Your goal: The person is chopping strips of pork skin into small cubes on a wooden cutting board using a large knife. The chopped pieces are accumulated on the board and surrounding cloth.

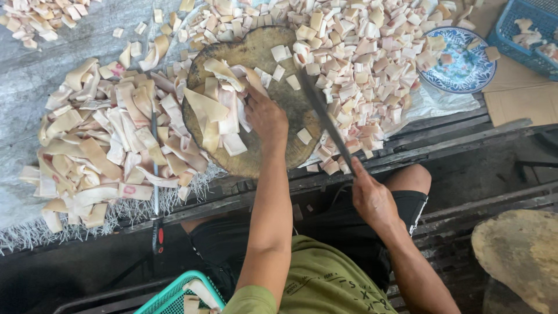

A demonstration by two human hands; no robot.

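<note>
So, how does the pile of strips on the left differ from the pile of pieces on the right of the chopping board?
The strips pile holds long, curling ribbons; the pieces pile holds small, squarish chunks. The strips pile lies left of the round chopping board, beside the left hand; the pieces pile lies right of it, past the knife in the right hand. A thin rod crosses the strips pile only. Both look pale cream and pinkish.

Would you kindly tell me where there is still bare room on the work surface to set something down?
Bare grey sheet lies at upper left, between the small far pile and the strip heap. The chopping block has a free patch between the left hand and knife. Right of the block, cut cubes crowd everything up to the patterned plate.
</note>
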